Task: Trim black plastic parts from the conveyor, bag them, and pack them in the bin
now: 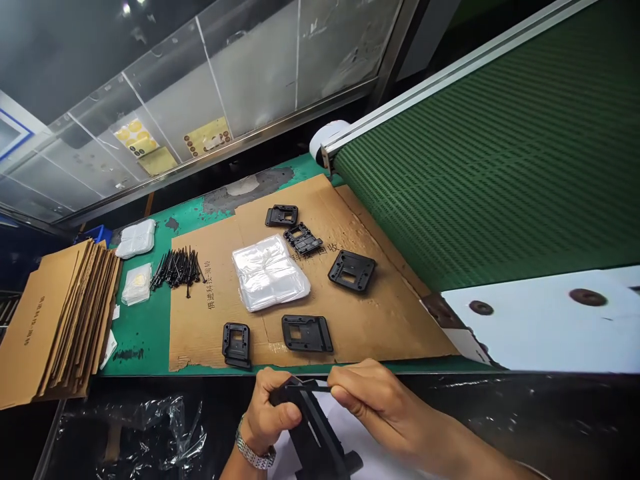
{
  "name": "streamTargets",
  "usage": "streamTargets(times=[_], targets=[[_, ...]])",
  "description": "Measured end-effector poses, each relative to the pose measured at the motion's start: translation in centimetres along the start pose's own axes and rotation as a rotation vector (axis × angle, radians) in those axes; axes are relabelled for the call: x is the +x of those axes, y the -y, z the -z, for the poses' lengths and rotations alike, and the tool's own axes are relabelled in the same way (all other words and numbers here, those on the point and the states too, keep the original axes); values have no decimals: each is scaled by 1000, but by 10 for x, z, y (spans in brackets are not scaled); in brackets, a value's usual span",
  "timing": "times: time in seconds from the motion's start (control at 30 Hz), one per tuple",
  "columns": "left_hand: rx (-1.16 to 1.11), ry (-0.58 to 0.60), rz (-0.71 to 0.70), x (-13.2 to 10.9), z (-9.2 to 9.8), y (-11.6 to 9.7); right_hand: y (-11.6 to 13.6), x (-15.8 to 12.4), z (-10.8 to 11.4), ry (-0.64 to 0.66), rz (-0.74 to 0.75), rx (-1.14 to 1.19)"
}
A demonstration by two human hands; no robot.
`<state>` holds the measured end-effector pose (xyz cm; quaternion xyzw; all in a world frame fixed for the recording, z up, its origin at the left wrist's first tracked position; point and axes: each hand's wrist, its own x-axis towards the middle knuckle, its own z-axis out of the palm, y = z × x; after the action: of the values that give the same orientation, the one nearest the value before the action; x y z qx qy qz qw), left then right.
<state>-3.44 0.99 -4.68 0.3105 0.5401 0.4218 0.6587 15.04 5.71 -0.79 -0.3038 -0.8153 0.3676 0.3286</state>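
At the bottom centre, below the table's front edge, my left hand (274,410) wraps round the upper end of a long black plastic part (315,433). My right hand (373,400) pinches a thin dark strip (316,388) that runs across the top of that part. On the cardboard sheet (210,333) lie several flat black plates with square openings, among them one (307,333) just beyond my hands, one (237,345) to its left and one (353,271) to the right. A stack of clear plastic bags (270,273) sits among them.
A pile of black screws or pins (179,269) lies left of the bags. Smaller bag stacks (136,239) and folded cardboard (60,320) stand at the left. A green conveyor belt (500,147) slopes along the right. Clear plastic film (150,433) is at the lower left.
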Motion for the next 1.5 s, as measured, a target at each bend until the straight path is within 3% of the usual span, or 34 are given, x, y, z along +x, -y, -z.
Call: streamTargets(times=[0.2, 0.5, 0.6, 0.7, 0.77, 0.83, 0.9, 0.97, 1.0, 1.1, 1.17, 1.27, 1.37, 1.5], targets=[[54, 34, 14, -3, 1, 0, 6, 0, -2, 61, 29, -19], [-62, -73, -13, 1, 6, 7, -1, -17, 1, 205, 262, 19], [28, -39, -67, 6, 9, -8, -8, -22, -4, 116, 131, 121], [224, 135, -88, 12, 10, -29, -13, -17, -10, -5, -129, 255], [297, 225, -84, 15, 10, -41, -13, -11, -12, 41, -221, 278], [301, 198, -116, 19, 6, -47, -10, -5, -12, 86, -233, 250], [179, 10, -225, 23, 0, -49, -7, 1, -14, 5, -220, 168], [-71, -215, -306, 26, -10, -46, -5, 6, -19, -187, -183, 43], [-227, -264, -288, 27, -16, -44, -5, 9, -24, -293, -151, -26], [-656, -196, -21, 30, -32, -36, -6, 14, -40, -448, -5, -186], [-826, -230, 109, 31, -37, -34, -7, 14, -47, -401, 83, -229], [-809, -355, 61, 30, -36, -34, -6, 10, -43, -334, 98, -200], [-661, -284, -20, 26, -30, -36, -5, 12, -27, -290, 75, -165], [-589, -172, 38, 17, -29, -35, -9, 26, -12, -128, 145, -244]])
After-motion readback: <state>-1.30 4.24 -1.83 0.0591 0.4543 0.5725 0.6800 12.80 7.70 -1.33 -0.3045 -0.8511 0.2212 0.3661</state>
